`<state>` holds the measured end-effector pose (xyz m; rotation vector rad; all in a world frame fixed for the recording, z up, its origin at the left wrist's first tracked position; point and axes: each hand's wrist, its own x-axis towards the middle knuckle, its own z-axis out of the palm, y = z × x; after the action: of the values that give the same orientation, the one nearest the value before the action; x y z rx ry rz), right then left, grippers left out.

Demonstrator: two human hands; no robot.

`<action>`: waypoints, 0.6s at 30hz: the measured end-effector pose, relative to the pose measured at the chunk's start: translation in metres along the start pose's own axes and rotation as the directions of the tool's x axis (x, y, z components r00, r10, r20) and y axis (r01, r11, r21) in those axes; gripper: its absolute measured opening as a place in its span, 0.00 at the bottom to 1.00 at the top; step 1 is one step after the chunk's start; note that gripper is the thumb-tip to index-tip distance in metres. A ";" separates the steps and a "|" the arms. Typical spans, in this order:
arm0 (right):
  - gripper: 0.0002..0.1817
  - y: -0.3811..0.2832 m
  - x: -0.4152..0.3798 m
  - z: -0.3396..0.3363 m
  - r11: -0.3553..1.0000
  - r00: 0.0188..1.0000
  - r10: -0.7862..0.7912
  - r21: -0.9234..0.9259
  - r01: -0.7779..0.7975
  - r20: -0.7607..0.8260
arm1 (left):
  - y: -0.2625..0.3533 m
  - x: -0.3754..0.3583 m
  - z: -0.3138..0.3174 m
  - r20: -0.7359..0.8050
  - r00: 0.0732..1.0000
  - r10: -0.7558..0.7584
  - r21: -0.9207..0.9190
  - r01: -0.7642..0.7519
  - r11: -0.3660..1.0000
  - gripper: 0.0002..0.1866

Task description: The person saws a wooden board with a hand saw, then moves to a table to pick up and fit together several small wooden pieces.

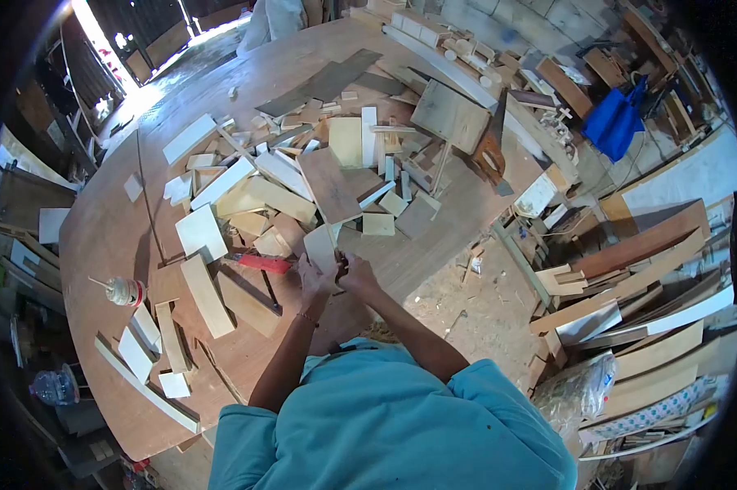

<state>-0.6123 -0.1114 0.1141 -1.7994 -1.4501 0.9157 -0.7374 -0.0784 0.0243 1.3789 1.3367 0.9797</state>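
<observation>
Small wood offcut gripped by left hand and right hand, near table edge, scraps crowding beyond.

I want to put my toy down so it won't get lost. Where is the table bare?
The table is bare along its left side, between the dark crack line and the edge, above the glue bottle. Another bare patch lies right of the hands, below the small square offcuts. The middle is crowded with the wood scrap pile.
</observation>
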 end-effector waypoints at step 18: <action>0.19 -0.037 -0.023 0.056 0.976 0.979 -0.205 0.078 0.205 -0.006 | 0.030 -0.055 -0.086 -0.270 0.958 -0.098 -0.017 0.097 0.995 0.26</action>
<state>-0.6823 -0.1242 0.1162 -1.5590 -1.5469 0.8561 -0.8180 -0.1231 0.0774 1.1934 1.5889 1.1326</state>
